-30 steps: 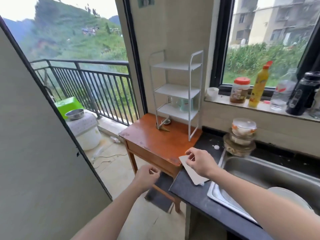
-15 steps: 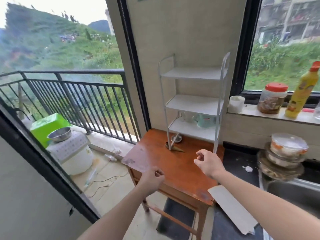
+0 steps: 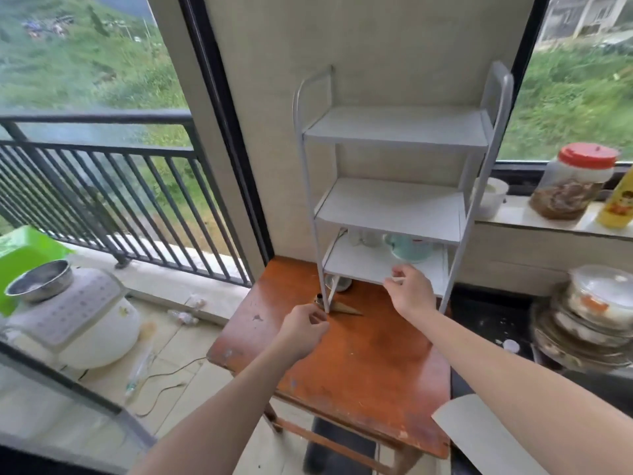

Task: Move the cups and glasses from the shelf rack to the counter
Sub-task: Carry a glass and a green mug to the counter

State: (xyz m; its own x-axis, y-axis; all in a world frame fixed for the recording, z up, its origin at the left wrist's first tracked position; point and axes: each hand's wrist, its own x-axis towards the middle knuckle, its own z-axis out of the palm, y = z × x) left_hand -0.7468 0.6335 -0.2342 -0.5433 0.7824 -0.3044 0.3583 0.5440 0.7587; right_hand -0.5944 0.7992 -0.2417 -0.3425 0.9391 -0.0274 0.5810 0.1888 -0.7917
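Observation:
A white three-tier shelf rack (image 3: 394, 207) stands at the back of a small wooden table (image 3: 359, 365). On its lowest shelf sit a pale teal cup (image 3: 407, 246) and clear glasses (image 3: 363, 238), partly hidden by the middle shelf. My right hand (image 3: 409, 287) hovers at the front edge of that lowest shelf, fingers loosely curled and empty. My left hand (image 3: 303, 329) is lower, over the table near the rack's front left leg, fingers curled with nothing in them. The dark counter (image 3: 479, 317) lies to the right of the table.
A white cup (image 3: 489, 197), a red-lidded jar (image 3: 572, 183) and a yellow bottle (image 3: 616, 204) stand on the window sill. Stacked lidded bowls (image 3: 596, 320) sit on the counter. A white card (image 3: 479, 437) overhangs the counter's edge. A balcony railing (image 3: 102, 186) and rice cooker (image 3: 75, 323) are left.
The view has moved closer to the rack. My right hand left the white card on the counter and rose to the lowest shelf. My left hand moved forward over the table.

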